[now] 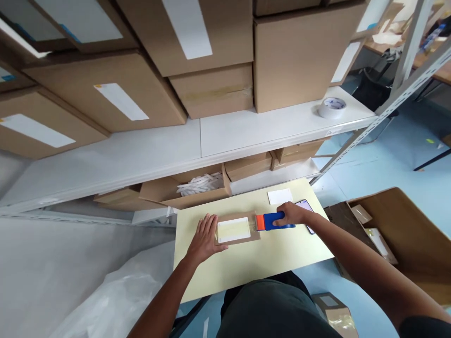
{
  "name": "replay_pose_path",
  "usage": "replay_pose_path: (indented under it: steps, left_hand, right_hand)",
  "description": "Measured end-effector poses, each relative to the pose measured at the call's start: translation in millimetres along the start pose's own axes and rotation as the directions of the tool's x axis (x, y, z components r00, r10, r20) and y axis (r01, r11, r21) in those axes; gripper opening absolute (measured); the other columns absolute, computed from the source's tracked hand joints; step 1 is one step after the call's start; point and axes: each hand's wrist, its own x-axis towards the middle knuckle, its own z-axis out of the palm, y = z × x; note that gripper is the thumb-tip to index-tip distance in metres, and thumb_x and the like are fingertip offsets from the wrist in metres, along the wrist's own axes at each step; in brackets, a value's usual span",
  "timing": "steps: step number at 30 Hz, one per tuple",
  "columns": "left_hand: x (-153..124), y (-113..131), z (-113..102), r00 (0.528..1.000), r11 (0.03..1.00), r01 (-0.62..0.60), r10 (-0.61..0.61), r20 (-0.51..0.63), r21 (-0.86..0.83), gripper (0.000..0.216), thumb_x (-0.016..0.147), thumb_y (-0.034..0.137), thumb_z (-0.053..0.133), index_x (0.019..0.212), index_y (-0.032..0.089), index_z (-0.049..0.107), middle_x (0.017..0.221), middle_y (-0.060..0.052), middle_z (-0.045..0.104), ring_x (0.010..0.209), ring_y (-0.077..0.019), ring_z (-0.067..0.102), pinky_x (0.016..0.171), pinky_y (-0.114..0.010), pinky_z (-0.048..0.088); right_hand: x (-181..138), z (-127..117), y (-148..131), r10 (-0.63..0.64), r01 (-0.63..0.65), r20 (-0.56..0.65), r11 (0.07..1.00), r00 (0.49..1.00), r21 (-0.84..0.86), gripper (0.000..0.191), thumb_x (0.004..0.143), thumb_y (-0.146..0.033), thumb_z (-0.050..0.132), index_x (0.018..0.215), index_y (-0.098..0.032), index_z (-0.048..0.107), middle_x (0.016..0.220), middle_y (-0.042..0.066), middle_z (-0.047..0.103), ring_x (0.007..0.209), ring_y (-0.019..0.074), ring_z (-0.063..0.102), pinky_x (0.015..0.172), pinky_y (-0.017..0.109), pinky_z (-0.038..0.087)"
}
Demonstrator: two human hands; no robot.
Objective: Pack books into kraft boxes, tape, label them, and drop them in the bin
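A flat brown cardboard parcel (pixel 237 230) with a white label lies on a small pale yellow table (pixel 268 258). My left hand (pixel 205 237) rests flat on the parcel's left end, fingers spread. My right hand (pixel 294 214) grips the blue handle of a tape dispenser (pixel 269 221) with an orange front, which touches the parcel's right edge. A white card (pixel 279 196) and a phone (pixel 306 206) lie on the table just beyond my right hand.
White metal shelving (pixel 211 141) stands behind the table, stacked with large cardboard boxes (pixel 299 56). A tape roll (pixel 332 107) sits at the shelf's right end. Open boxes sit on the lower shelf. An open cardboard box (pixel 394 234) stands on the blue floor at right; white plastic wrap (pixel 116 295) lies at left.
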Motion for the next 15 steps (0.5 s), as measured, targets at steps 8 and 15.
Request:
replay_pose_path:
  steps: [8, 15]
  left_hand:
    - [44.3, 60.5, -3.1, 0.989, 0.99, -0.13, 0.127, 0.076, 0.046, 0.111, 0.073, 0.078, 0.067, 0.161, 0.021, 0.029, 0.165, -0.019, 0.03, 0.151, -0.0406, 0.027, 0.124, -0.06, 0.012]
    - [48.9, 69.1, -4.5, 0.989, 0.989, -0.127, 0.12, 0.081, 0.081, 0.1, 0.075, 0.067, 0.071, 0.158, 0.024, 0.036, 0.164, -0.017, 0.033, 0.148, -0.0407, 0.032, 0.123, -0.061, 0.017]
  right_hand:
    - [-0.5, 2.3, 22.4, -0.079, 0.079, -0.003, 0.993, 0.997, 0.091, 0.04, 0.074, -0.06, 0.073, 0.076, -0.02, 0.069, 0.071, 0.001, 0.068, 0.063, 0.015, 0.059, 0.056, 0.024, 0.039]
    - [-12.8, 3.7, 46.9, -0.112, 0.115, -0.03, 0.988, 0.993, 0.099, 0.043, 0.078, -0.062, 0.069, 0.082, -0.019, 0.071, 0.073, 0.002, 0.07, 0.062, 0.015, 0.059, 0.057, 0.024, 0.04]
